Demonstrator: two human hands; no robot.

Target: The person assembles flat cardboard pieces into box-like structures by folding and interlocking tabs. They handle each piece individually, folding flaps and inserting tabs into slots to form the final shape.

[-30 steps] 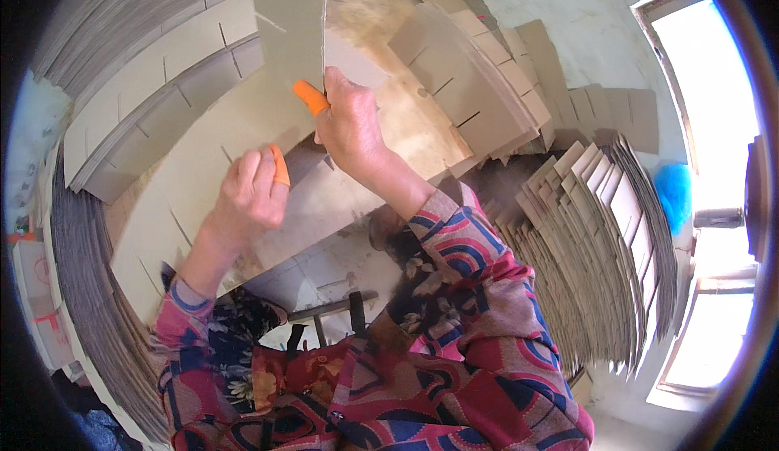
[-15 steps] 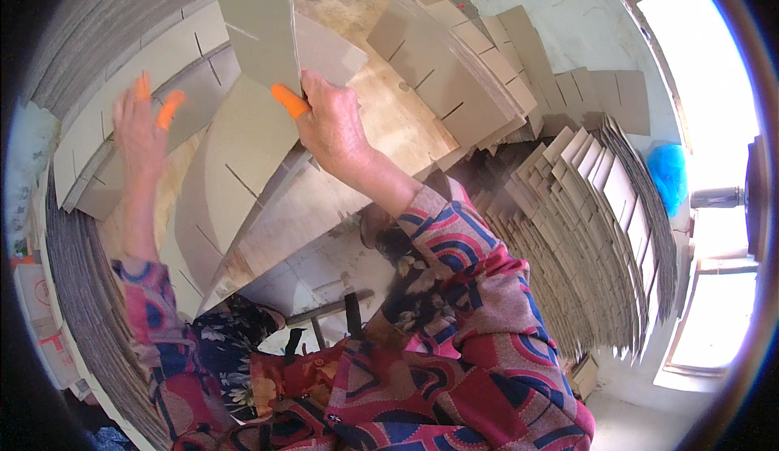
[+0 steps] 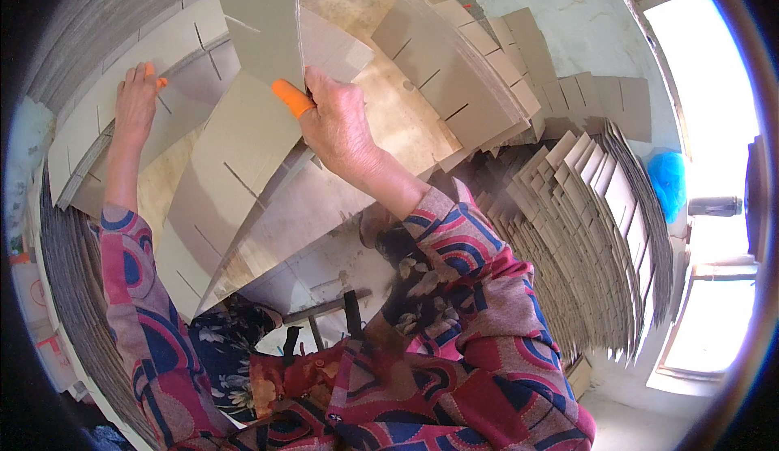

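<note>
In my right hand (image 3: 341, 126) is an upright grey-brown cardboard piece (image 3: 261, 17), pinched near its lower right edge. An orange finger cover sits on that thumb. Below the piece lies a long slotted cardboard strip (image 3: 231, 155), bowed across the table towards me. At the left, my left hand (image 3: 135, 106) has its fingers bent over a slotted cardboard strip (image 3: 182, 49) at the front of a stack. Orange covers show on its thumb and one finger. Its fingertips are partly hidden, but they appear closed on the strip's edge.
A leaning pile of slotted cardboard sheets (image 3: 450, 70) stands on the wooden table (image 3: 345, 187) at the far right. Tall stacks of cardboard (image 3: 576, 232) rise beside my right arm, and another stack (image 3: 77, 289) stands at the left. A blue bag (image 3: 667, 185) hangs near the window.
My left hand has come down from above, fingers spread, onto the slotted strip at the left and closed there. My right hand keeps its grip with barely any movement.
</note>
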